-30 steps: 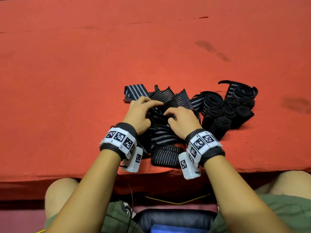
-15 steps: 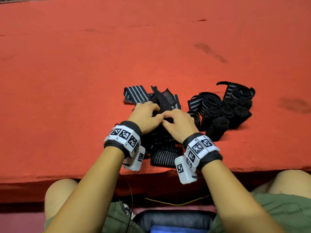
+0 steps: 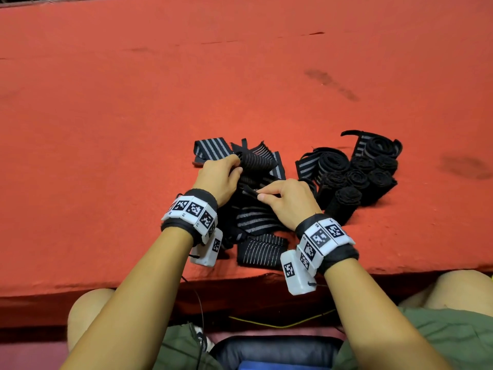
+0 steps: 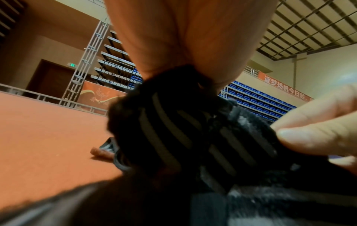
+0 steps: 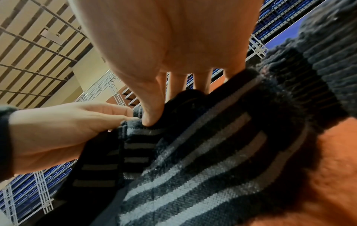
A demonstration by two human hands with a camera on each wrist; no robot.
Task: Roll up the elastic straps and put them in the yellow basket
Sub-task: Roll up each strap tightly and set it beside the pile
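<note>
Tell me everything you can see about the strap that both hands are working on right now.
The strap is black ribbed elastic fabric with pale grey stripes, lifted and bunched above the loose pile on the red felt table. The left hand grips its raised, partly curled end; the right hand pinches a lower edge. Its full length is hidden.

Rolled straps (image 3: 357, 177) lie right of the loose straps (image 3: 256, 222).
</note>
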